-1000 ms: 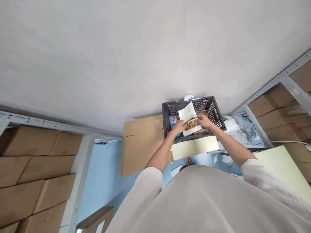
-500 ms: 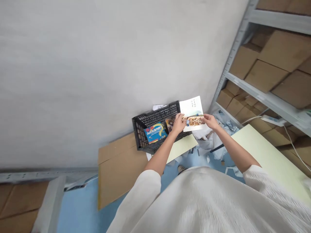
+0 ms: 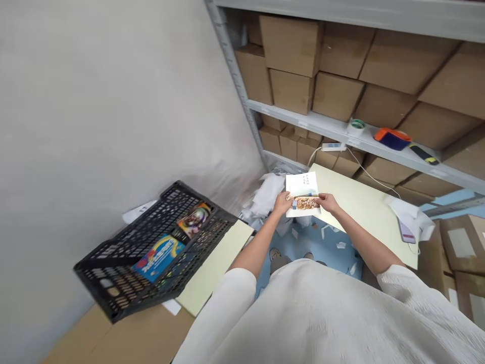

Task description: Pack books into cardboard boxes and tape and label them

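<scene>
A thin book with a white, illustrated cover is held up in front of me, over the floor between two pale tabletops. My left hand is closed on its left edge and my right hand on its right edge. Off to the left is a black plastic crate with mesh sides, apart from both hands. Inside it lie a blue book and a darker book with a colourful cover.
Ahead, grey metal shelving carries cardboard boxes, a tape roll and a black-and-yellow cutter. A phone rests on the right pale tabletop. Crumpled white paper and scraps lie on the blue floor.
My view has turned right, towards the shelving and the right tabletop. The book, still in both hands, has moved from beside the crate to a spot well away from it.
</scene>
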`<state>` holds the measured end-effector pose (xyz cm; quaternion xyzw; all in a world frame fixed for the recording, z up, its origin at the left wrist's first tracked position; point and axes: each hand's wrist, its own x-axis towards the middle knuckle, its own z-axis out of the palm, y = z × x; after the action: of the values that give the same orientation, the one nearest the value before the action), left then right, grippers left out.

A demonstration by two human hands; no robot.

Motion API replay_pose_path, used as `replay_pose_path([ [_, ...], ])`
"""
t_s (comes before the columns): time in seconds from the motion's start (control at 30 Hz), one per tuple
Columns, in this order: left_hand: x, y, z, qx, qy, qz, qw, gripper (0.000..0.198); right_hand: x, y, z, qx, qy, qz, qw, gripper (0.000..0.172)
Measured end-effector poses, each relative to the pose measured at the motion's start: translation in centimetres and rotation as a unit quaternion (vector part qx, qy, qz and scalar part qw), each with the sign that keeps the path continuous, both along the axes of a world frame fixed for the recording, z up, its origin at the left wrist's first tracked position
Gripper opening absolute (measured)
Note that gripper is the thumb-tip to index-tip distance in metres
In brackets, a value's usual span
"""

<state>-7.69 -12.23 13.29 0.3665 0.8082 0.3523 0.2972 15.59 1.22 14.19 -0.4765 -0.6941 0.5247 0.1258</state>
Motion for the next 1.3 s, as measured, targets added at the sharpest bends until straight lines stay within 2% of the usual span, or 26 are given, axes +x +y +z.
replay_pose_path([
  [0.13,3.3,4.4,-1.8,-0.043,-0.037,-0.051,0.997,0.048,4.6,1.7,-2.1,0.013,-0.101,-0.087,0.991,0.030],
  [0.27,4.9,8.0,-3.9,-0.076,-0.082,-0.096,0.989,0.045,7.1,2.8,-4.5,-0.031,-0.176,-0.129,0.975,0.028],
  [0.47,5.5,12.9,-7.4,-0.108,-0.139,-0.151,0.973,0.039,7.7,3.7,-7.6,-0.091,-0.204,-0.203,0.953,0.022],
  [0.63,5.3,16.1,-9.3,-0.129,-0.154,-0.194,0.960,0.038,7.3,4.4,-9.1,-0.124,-0.204,-0.252,0.938,0.025],
  [0.77,5.1,17.6,-10.2,-0.141,-0.166,-0.219,0.951,0.041,6.9,5.0,-10.0,-0.136,-0.193,-0.298,0.925,0.031],
  [0.97,4.7,18.9,-10.9,-0.136,-0.164,-0.232,0.949,0.059,6.5,6.1,-11.1,-0.162,-0.156,-0.344,0.912,0.039],
  [1.13,4.5,18.9,-10.8,-0.128,-0.123,-0.247,0.953,0.051,7.1,6.2,-11.3,-0.169,-0.123,-0.363,0.908,0.039],
  [1.3,4.8,18.4,-10.7,-0.116,-0.074,-0.316,0.939,0.052,7.0,6.2,-11.6,-0.184,-0.086,-0.373,0.905,0.055],
])
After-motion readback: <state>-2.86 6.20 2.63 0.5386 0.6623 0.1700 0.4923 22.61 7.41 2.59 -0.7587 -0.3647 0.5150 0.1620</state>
